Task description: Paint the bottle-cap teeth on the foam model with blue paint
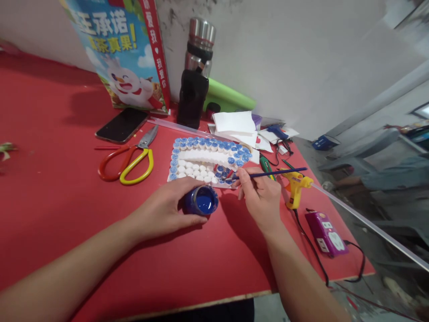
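My left hand [174, 203] is closed around a small open jar of blue paint [205, 201], tilted so its mouth faces me. In my right hand [259, 194] a thin dark blue paintbrush [281, 172] is pinched between thumb and fingers. Its tip points left, over the lower right part of a craft panel [201, 156] covered in small round pieces. Light blue pieces line the panel's left, top and right sides. White ones fill much of the middle, and dark blue ones sit in a patch under the brush tip. I cannot tell whether the tip touches them.
Red-and-yellow scissors [130, 163] and a black phone [122, 125] lie left on the red table [201, 268]. Behind stand a printed bag [130, 58] and a steel bottle [201, 40]. At right are a yellow glue gun [296, 190] with a long stick and a purple power box [326, 235] with cords.
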Demonstrator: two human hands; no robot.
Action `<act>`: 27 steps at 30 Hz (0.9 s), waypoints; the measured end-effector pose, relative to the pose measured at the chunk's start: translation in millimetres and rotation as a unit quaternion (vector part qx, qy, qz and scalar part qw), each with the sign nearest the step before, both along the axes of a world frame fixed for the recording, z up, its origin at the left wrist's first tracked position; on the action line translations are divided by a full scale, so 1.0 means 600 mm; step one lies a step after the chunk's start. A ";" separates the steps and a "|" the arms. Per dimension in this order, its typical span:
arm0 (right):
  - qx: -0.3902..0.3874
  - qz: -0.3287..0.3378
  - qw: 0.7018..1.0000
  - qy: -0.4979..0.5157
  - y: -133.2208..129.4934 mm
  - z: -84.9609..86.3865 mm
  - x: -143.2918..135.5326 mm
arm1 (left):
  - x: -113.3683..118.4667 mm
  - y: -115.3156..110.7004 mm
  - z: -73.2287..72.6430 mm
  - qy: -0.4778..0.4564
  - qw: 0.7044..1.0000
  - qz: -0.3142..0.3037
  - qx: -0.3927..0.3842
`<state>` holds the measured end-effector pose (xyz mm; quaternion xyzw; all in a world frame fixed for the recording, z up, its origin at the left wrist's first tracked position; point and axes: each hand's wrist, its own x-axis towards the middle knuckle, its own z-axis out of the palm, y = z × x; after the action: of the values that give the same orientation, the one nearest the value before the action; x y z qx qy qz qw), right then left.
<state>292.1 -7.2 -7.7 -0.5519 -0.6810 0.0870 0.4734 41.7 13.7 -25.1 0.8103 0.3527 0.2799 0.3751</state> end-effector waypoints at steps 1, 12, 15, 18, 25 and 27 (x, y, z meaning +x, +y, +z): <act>-0.001 0.003 1.000 0.000 0.000 0.000 0.000 | 0.000 0.000 0.000 -0.001 1.000 0.000 0.000; 0.003 0.000 1.000 -0.001 0.000 -0.001 0.001 | 0.001 0.001 0.001 0.000 1.000 -0.002 0.000; 0.000 0.013 1.000 -0.002 0.000 0.000 0.000 | 0.001 0.001 0.000 -0.001 1.000 -0.002 0.002; 0.005 0.007 1.000 0.000 -0.001 0.001 -0.001 | 0.001 0.000 0.000 -0.002 1.000 -0.001 0.000; 0.005 0.003 0.999 0.032 -0.003 0.002 0.001 | 0.001 0.001 -0.001 -0.002 1.000 -0.001 0.002; 0.005 -0.007 0.997 0.080 -0.007 0.005 0.000 | 0.000 0.001 -0.002 -0.001 1.000 -0.001 0.005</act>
<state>292.2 -11.2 -4.5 -0.5449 -0.6376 0.1243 0.5302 41.8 14.4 -26.5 0.8121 0.3501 0.2823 0.3716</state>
